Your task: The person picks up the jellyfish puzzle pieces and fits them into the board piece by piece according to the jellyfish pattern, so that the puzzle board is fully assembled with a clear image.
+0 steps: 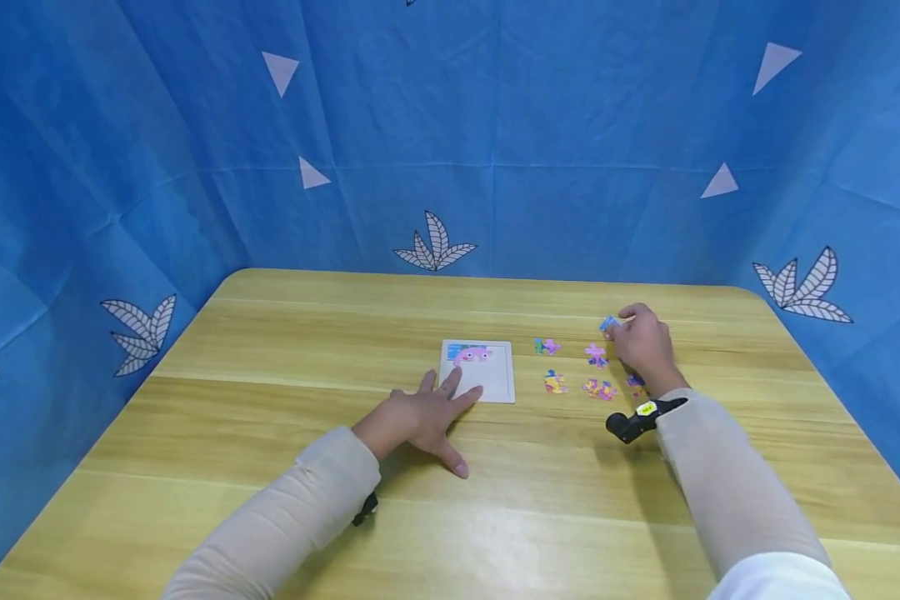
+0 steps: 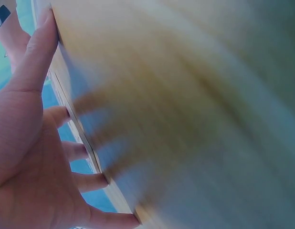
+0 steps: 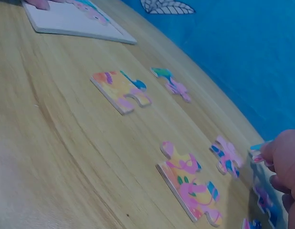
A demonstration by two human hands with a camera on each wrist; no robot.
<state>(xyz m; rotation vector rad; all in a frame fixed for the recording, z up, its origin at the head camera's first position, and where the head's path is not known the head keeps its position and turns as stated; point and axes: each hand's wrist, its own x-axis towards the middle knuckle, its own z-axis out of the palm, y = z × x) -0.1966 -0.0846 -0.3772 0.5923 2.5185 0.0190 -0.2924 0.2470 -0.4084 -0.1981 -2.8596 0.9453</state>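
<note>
A white puzzle board (image 1: 499, 382) lies on the table, with a pink and blue picture part (image 1: 471, 354) along its upper left. My left hand (image 1: 426, 415) rests at the board's lower left, fingers spread and fairly straight, fingertips touching it. In the left wrist view the same hand (image 2: 40, 143) lies flat along the tabletop. My right hand (image 1: 643, 343) pinches a blue puzzle piece (image 1: 608, 323) between thumb and finger, at the far right of the loose pieces. The right wrist view shows only a blue and pink edge of that piece (image 3: 256, 148); the fingers cover the rest.
Several loose puzzle pieces lie right of the board: a green and pink one (image 1: 547, 346), a yellow one (image 1: 555, 382), a pink one (image 1: 596, 355), a yellow-pink one (image 1: 600, 389) and a dark one (image 1: 636, 384) near the right wrist. A blue curtain (image 1: 450, 125) hangs behind the wooden table (image 1: 307, 333).
</note>
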